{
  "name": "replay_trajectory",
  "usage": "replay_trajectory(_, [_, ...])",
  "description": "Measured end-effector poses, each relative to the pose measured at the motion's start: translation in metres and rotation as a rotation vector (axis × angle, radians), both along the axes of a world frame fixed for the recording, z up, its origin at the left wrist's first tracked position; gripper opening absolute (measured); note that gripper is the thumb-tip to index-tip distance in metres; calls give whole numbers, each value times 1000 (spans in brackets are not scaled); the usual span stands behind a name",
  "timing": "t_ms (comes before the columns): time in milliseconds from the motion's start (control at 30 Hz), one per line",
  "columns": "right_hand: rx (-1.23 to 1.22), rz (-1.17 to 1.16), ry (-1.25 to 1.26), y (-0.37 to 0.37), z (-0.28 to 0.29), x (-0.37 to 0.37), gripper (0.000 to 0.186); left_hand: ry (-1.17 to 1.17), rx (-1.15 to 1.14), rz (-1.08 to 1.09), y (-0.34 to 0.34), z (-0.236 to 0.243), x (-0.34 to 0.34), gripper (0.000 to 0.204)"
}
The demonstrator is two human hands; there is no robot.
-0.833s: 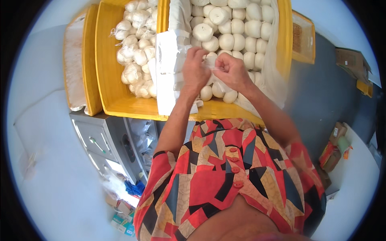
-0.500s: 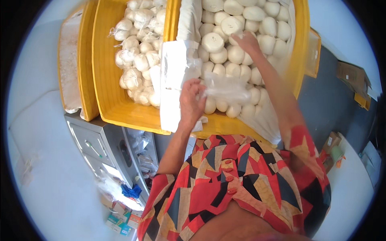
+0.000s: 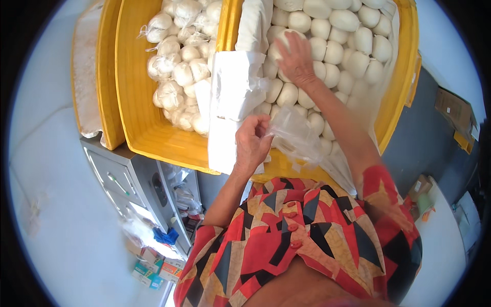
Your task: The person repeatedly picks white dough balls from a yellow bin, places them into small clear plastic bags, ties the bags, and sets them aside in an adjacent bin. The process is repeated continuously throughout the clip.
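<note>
My left hand (image 3: 250,140) is closed on a crumpled clear plastic bag (image 3: 294,133) near the front of the right yellow crate (image 3: 398,107). My right hand (image 3: 294,59) reaches into that crate, fingers curved over a large round white bun (image 3: 277,45) and gripping it from above. Rows of smooth white buns (image 3: 342,20) fill the cloth-lined crate around it. Beside them, the left yellow crate (image 3: 138,123) holds several bagged white buns (image 3: 181,71). A white sheet (image 3: 227,146) covers part of the divide between the two crates.
A narrower yellow tray with a pale lining (image 3: 84,77) stands at the far left. A grey metal cabinet (image 3: 110,169) is below it, with small boxes (image 3: 148,271) on the floor. Cardboard (image 3: 450,110) and assorted items lie at the right.
My hands were together at the bag; my right hand has moved up and away onto a large bun. My left hand has shifted down in view, still with the bag. The crates appear shifted rightward.
</note>
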State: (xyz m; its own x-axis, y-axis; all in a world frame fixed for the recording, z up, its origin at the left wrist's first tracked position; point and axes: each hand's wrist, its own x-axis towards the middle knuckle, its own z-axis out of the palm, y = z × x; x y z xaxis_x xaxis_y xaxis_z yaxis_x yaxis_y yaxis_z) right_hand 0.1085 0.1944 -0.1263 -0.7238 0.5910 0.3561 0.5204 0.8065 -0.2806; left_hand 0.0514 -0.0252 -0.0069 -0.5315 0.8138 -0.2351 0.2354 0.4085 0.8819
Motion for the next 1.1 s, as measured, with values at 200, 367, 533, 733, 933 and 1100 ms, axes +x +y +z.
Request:
replay_trajectory(200, [-28,-79,-245,5,-16,-2,77,-46,-32,37,-1,3,-3,16])
replay_trajectory(367, [-210,-158,-169,44,-42,-17,73,58,14,23,5,-4,-17,12])
replay_trajectory(533, [-1037,-282,611,82,-22,24,61,286,226,32,45,-13,-46,13])
replay_trajectory(733, [-1716,-193,1378,5,57,117,69,537,184,-29,82,-25,-77,16])
replay_trajectory(933, [-1731,616,943,-74,71,67,77,355,113,-113,87,1,-68,19])
replay_trajectory(1100, [-1835,639,936,-68,66,42,76,300,-99,-44,56,-4,-79,17])
